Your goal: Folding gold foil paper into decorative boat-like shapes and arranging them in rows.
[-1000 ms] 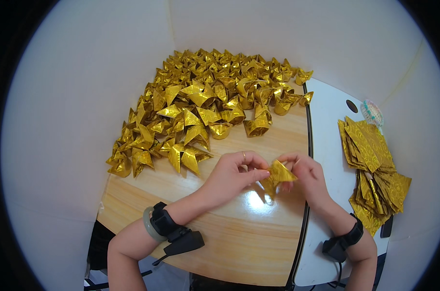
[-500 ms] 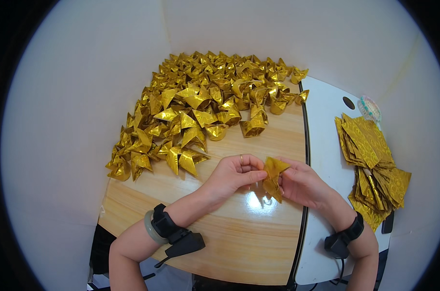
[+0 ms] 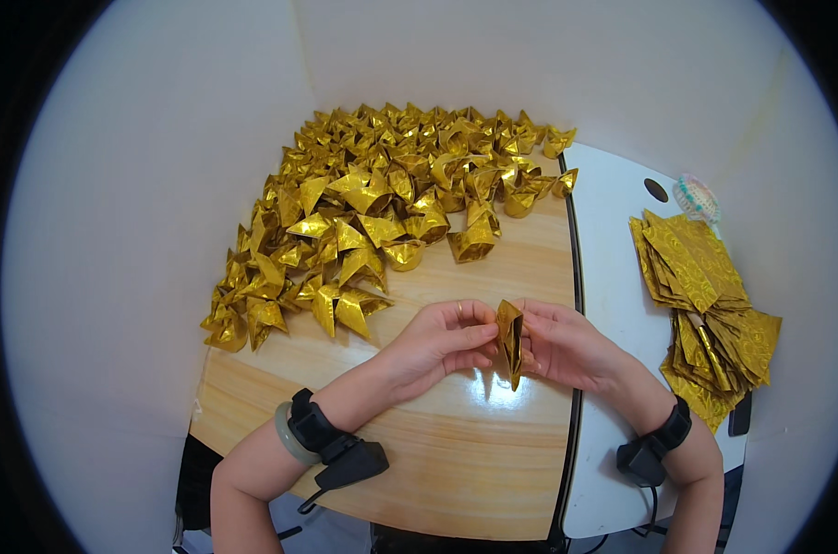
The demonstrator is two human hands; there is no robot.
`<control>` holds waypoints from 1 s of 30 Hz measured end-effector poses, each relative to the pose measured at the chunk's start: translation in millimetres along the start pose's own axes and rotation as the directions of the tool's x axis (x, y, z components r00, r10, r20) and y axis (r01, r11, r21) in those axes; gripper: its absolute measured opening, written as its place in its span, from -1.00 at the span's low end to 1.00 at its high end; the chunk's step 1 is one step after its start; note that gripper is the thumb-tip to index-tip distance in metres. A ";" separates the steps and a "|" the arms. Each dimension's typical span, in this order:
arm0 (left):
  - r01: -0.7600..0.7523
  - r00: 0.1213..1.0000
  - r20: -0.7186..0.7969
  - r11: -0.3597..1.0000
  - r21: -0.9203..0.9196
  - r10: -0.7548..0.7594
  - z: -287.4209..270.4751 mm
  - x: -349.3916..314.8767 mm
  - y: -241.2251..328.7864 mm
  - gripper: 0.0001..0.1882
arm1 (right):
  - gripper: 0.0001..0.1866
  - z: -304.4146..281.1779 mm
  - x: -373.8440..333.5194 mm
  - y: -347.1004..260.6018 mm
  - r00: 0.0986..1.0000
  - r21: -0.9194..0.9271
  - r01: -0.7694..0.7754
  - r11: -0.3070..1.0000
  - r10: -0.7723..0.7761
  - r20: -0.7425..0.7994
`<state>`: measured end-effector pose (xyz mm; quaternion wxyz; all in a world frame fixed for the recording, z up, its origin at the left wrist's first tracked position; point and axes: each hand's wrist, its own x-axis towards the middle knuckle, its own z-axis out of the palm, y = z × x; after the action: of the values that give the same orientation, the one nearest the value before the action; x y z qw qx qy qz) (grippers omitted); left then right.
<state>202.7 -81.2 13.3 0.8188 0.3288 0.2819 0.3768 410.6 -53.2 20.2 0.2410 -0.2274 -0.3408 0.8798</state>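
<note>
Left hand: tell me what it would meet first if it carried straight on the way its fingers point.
The left hand points right, so it would first meet the folded gold paper piece already in its grip, then the right hand just behind it.

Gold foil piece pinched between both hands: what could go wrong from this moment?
1. The gold foil piece is gripped only by the fingertips of the left hand and right hand, so it might slip or crease off-line.
2. The pile of folded gold pieces lies just beyond the hands; a forward reach could scatter it.
3. The stack of flat gold sheets looks fanned near the white table edge and might slide.
</note>
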 end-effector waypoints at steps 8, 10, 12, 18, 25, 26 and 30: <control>0.017 1.000 0.014 0.997 -0.070 -0.016 -2.8 1.8 -0.2 -0.80 | -0.77 -0.2 -0.7 -1.3 0.997 0.044 -0.017 0.999 0.020 -0.069; 0.024 1.000 -0.012 0.997 -0.069 -0.025 -0.4 1.1 1.8 -0.77 | -0.76 0.3 0.2 -0.7 0.994 0.043 -0.015 0.999 0.019 -0.106; -0.017 1.000 -0.028 0.994 -0.104 0.014 1.2 1.3 4.0 -0.70 | -0.76 -1.3 -0.1 -0.4 0.989 0.040 -0.012 0.999 0.018 -0.144; -0.052 0.998 -0.041 0.992 -0.113 0.048 -0.9 1.1 3.9 -0.65 | -0.76 -4.6 1.3 -1.8 0.994 0.093 0.038 0.995 -0.027 -0.110; -0.100 0.985 -0.099 0.938 0.331 0.140 14.4 0.5 2.7 -0.62 | -0.75 -7.8 1.6 1.8 0.986 0.021 0.076 0.997 -0.072 -0.150; -0.150 0.973 -0.090 0.880 0.451 0.213 11.7 2.0 -0.8 -0.64 | -0.75 -5.9 1.0 2.1 0.985 -0.032 0.079 0.996 -0.083 -0.153; -0.215 0.937 -0.082 0.748 0.628 0.338 4.6 4.4 -7.1 -0.68 | -0.76 -2.7 1.2 1.6 0.982 -0.048 0.068 0.997 -0.075 -0.172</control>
<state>211.5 -82.7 9.8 0.5725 0.5756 0.4128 0.4129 410.7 -52.2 16.9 0.2963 -0.2959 -0.3446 0.8402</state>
